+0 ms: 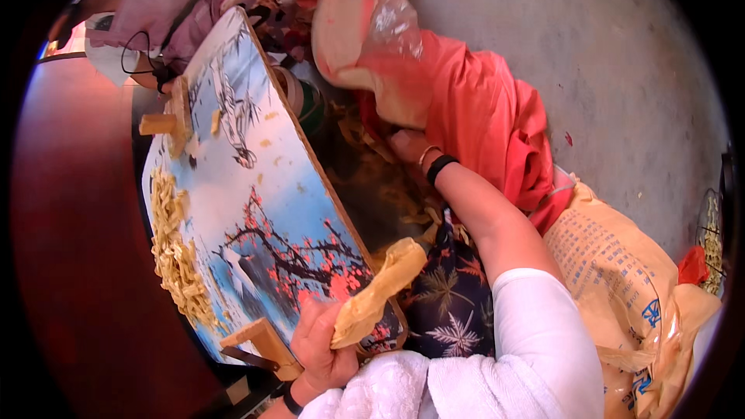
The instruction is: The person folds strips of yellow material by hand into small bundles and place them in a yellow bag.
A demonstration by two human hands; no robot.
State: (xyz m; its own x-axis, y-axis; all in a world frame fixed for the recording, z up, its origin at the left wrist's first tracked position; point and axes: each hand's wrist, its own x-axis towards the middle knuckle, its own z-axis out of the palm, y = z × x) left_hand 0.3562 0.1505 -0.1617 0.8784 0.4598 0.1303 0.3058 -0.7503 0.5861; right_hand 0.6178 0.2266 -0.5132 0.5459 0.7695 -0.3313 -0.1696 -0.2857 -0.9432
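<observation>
My left hand (323, 337) is closed around a thick, wrinkled yellow piece (381, 291), perhaps a vegetable or other food. It is over the near edge of a board (273, 198) printed with blossom branches and birds. Beside that hand is a wooden block (265, 343) with a dark metal blade (247, 357) on it. My right hand (410, 145) reaches to the opening of a red plastic bag (483, 122); its fingers are partly hidden there, so their grip does not show. Cut yellow strips (174, 250) are heaped along the board's left side.
Another person's hand (166, 84) is by a second wooden block (180, 122) at the board's far end. A dark red tabletop (75, 215) lies left. On the right, a printed yellow sack (611, 267) stands on the concrete floor (611, 116). Patterned dark fabric (451, 302) covers my lap.
</observation>
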